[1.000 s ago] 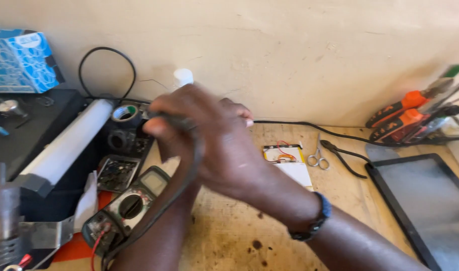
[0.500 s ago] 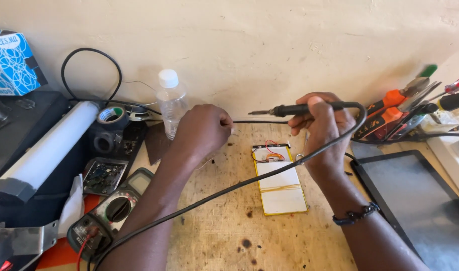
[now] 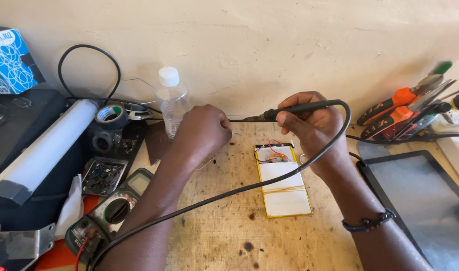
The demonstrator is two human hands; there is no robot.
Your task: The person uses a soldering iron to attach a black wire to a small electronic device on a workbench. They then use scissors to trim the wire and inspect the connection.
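Since 0.5 s ago, the soldering iron [image 3: 294, 110] is being held lower, fully gripped in the right hand [image 3: 309, 123]. Its tip is being met by the left hand [image 3: 204, 131], pinched shut on something unseen. Tinning seems underway; the flat battery [image 3: 283, 183] below is being left untouched, so a steady descent is needed.

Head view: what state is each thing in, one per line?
Soldering iron: held level in right hand, tip toward left hand.
Bottle: upright, capped.
Flat battery: lying flat, wires attached.
Multimeter: lying on bench.
Tablet: screen dark.
Tape roll: lying flat.
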